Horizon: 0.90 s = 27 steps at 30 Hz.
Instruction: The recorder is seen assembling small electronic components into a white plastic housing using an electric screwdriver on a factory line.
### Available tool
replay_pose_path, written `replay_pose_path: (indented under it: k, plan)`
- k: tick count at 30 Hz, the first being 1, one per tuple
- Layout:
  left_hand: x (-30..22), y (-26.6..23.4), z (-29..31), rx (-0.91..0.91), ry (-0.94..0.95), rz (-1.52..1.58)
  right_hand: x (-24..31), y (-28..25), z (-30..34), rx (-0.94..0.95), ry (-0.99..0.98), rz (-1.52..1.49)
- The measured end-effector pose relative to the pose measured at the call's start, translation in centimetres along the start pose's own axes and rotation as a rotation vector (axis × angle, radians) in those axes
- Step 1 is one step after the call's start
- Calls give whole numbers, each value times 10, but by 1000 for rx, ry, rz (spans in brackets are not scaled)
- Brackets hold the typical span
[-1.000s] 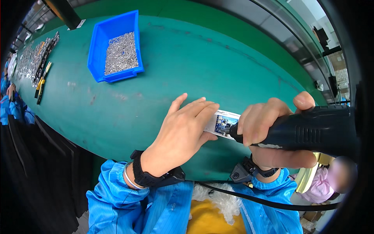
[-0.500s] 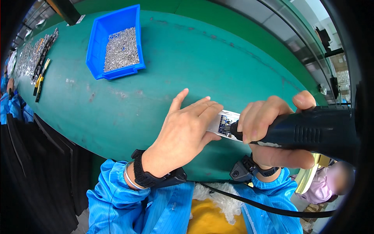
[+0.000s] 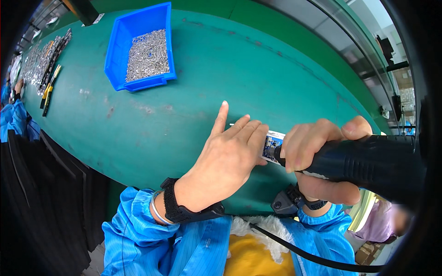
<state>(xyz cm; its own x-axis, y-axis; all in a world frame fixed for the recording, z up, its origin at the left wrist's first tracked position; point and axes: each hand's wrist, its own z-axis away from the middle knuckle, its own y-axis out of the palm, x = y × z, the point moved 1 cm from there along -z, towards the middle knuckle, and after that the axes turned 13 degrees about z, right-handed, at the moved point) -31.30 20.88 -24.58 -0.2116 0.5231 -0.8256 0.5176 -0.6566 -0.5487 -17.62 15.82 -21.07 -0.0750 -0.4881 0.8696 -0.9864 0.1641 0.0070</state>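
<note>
A small white case point(image 3: 276, 134) with a blue circuit board point(image 3: 270, 146) inside lies in front of me on the green table. My left hand point(image 3: 226, 149) lies over its left end, fingers together on top and thumb at the near side, index finger raised. My right hand point(image 3: 313, 149) is wrapped round a black electric screwdriver point(image 3: 363, 161) held almost level, its nose pointing left into the open part of the case. The bit's tip is too small to make out. My right fingers hide the case's right end.
A blue bin point(image 3: 173, 69) with many small silver screws stands at the far left. Marker pens point(image 3: 49, 94) and a pile of metallic pieces point(image 3: 39, 69) lie farther left, near another person's hand point(image 3: 19, 86). A black cable point(image 3: 313, 254) crosses before my body. Another person sits at the right.
My left hand has shifted slightly right and covers more of the case. The screwdriver's body has dropped a little. The whole view has shifted slightly.
</note>
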Motion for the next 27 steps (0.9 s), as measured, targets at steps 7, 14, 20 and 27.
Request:
replay_pose_path:
  k: [7, 14, 20, 27]
  plan:
    - [1, -2, 1, -9, -25, 21, -4, -2, -4, 83, -51, 41]
    - [-2, -1, 0, 0, -14, -15, 6, 0, -3, -64, 189, 195]
    - [-5, -9, -28, 54, 13, 19, 52, -38, -6, -303, -169, -37]
    - [26, -22, -194, -72, -72, -196, 88, -77, 14, -405, -265, 54]
